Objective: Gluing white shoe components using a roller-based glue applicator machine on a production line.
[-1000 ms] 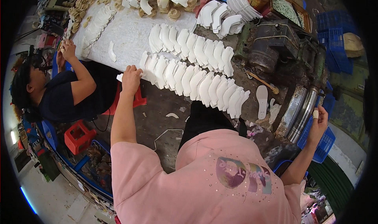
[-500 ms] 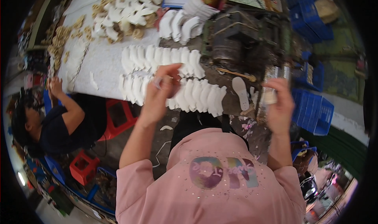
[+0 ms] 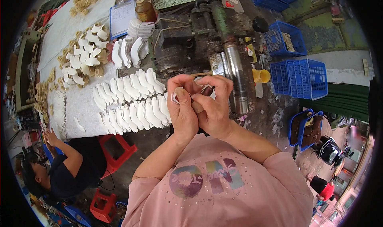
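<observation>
My left hand [image 3: 183, 109] and my right hand [image 3: 217, 107] meet in front of my chest, fingers curled and fingertips close together. Between them is a small beige piece [image 3: 196, 107], mostly covered by my fingers. A thin white piece [image 3: 174, 98] shows at the edge of my left fingers; its full shape is hidden. On the table left of my hands, two rows of curved white pieces [image 3: 133, 117] lie overlapping. Farther back is a small stack of similar white pieces [image 3: 128, 51].
Beyond my hands stands a dark greasy machine [image 3: 175, 43] with a shiny metal cylinder [image 3: 237, 79]. A pile of white and beige pieces [image 3: 85, 53] covers the table's far left. Blue crates [image 3: 301, 79] stand at right. Another person [image 3: 68, 167] sits at left near a red stool [image 3: 115, 155].
My hands, apart before, have come together over the middle. The right hand moved left with the beige piece. The view has swung to the right, so the table sits farther left.
</observation>
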Motion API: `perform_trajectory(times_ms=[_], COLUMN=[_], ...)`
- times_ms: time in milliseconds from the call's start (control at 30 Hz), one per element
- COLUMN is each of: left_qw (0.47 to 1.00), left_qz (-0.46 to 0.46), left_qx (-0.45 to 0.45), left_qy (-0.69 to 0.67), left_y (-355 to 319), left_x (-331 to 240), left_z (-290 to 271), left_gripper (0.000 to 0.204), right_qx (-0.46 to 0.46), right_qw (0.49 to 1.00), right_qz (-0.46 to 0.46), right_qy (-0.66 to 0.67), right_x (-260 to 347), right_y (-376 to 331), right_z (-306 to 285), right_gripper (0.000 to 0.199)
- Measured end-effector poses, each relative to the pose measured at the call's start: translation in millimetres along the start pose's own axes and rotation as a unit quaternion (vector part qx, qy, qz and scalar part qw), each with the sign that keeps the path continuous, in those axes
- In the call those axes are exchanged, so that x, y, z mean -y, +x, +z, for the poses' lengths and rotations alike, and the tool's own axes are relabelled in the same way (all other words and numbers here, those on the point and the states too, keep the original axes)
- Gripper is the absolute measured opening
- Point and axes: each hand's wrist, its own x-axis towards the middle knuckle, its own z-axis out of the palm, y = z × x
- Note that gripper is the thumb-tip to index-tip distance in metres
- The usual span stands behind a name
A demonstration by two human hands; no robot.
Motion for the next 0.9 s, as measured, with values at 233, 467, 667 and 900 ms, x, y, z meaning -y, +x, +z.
perform_trajectory(times_ms=[233,467,667,900], left_qw=[0.963,0.860,0.880,0.877], left_qz=[-0.173,0.003,-0.015,0.005], left_qx=[-0.082,0.157,0.058,-0.058], left_qy=[0.191,0.486,0.472,0.477], left_y=[23,-3,6,16], left_x=[7,38,43,25], left_z=[-29,7,7,-81], left_gripper=[0.019,0.028,0.018,0.011], right_qx=[0.034,0.302,0.175,0.114], right_qw=[0.979,0.923,0.953,0.918], right_qz=[0.191,0.200,0.228,0.379], right_qy=[0.060,-0.128,-0.100,0.040], right_x=[-50,-111,-109,-116], right_y=[22,3,4,-6], right_z=[-96,-120,-104,-107], right_gripper=[0.012,0.011,0.014,0.021])
